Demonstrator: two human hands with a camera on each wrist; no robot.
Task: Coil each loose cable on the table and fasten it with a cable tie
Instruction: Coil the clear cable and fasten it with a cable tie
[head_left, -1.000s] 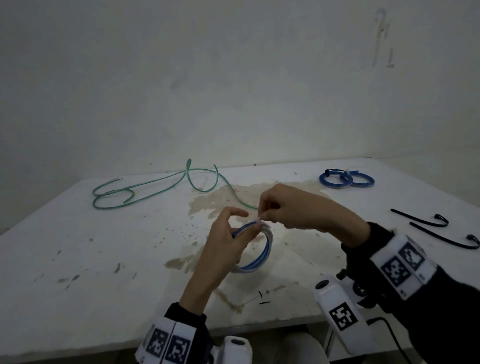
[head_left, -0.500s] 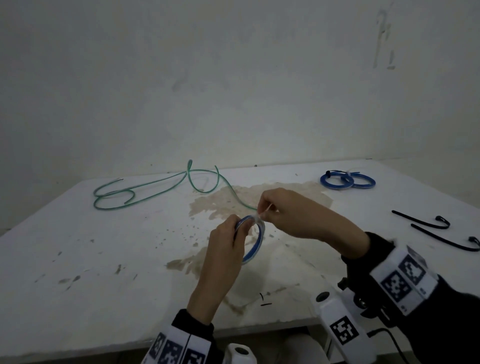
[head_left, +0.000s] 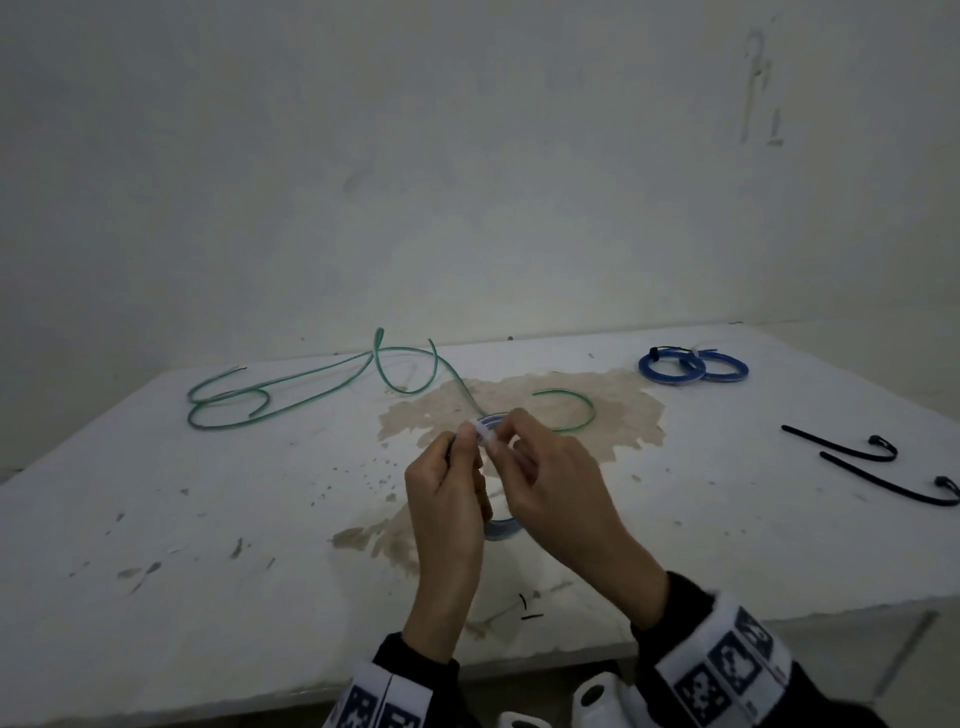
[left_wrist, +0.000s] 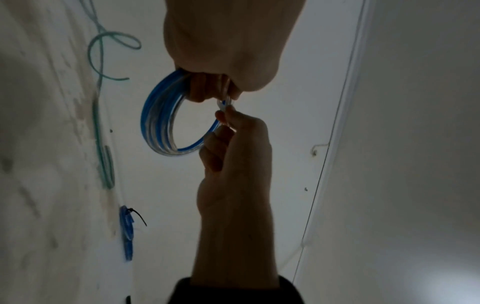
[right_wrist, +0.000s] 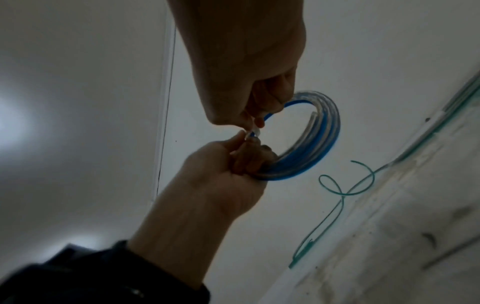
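— What does the head view hide that the wrist views give?

— From the head, the blue coil (head_left: 500, 526) is mostly covered by the two hands; only a bottom arc and a sliver at the top show. The left wrist view shows the whole ring (left_wrist: 162, 115): several turns of glossy blue and clear cable, round and held up off the table (head_left: 156, 571).

— And the hands?

— They are together at the coil's top. The left hand (head_left: 451, 512) has its fingers curled round the bundled turns, plain in the right wrist view (right_wrist: 228, 170). The right hand (head_left: 558, 493) pinches a small white cable tie (head_left: 484, 432) at the coil's rim; the same strip shows between both fingertips in the right wrist view (right_wrist: 253, 131).

— What lies around the coil?

— Behind it, a thin green cable (head_left: 291, 395) sprawls loose in open loops, one end curving out past the right hand. Far right of the coil and toward the wall sit two finished blue coils (head_left: 693, 366), flat and touching, one with a black tie. Right of the coil, near the table's edge, lie two black ties (head_left: 883, 467), long and hooked at one end.

— The surface?

— A white top, scuffed, with a brown stain (head_left: 545, 410) spreading beneath the hands.
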